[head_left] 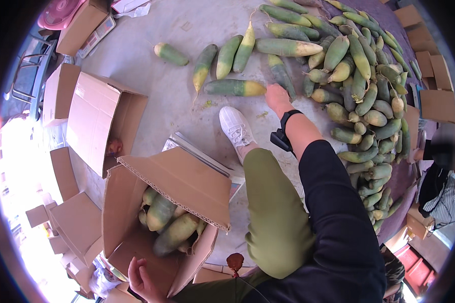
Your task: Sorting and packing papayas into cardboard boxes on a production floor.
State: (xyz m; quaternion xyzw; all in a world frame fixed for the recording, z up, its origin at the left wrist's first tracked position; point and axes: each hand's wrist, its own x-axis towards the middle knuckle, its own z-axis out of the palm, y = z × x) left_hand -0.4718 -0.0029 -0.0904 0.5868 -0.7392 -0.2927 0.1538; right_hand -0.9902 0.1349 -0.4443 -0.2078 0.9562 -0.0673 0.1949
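My right hand (279,100), wrist strapped with a black band, reaches forward to the floor with its fingers closed. It is at the lower end of a green radish (281,73), and the yellow tip of a second radish (235,87) meets its fingertips; the exact grip is partly hidden. Close to me, my left hand (142,279) is beside an open cardboard box (131,252), fingers apart and nothing in them. Inside that box lie several green radishes (177,235), partly covered by a raised flap (179,177).
A large pile of green radishes (359,76) spreads on a purple cloth (397,212) at the right. Loose radishes (203,63) lie ahead. Another open box (93,113) stands left. My white shoe (235,126) is between box and pile. A person (432,151) is at far right.
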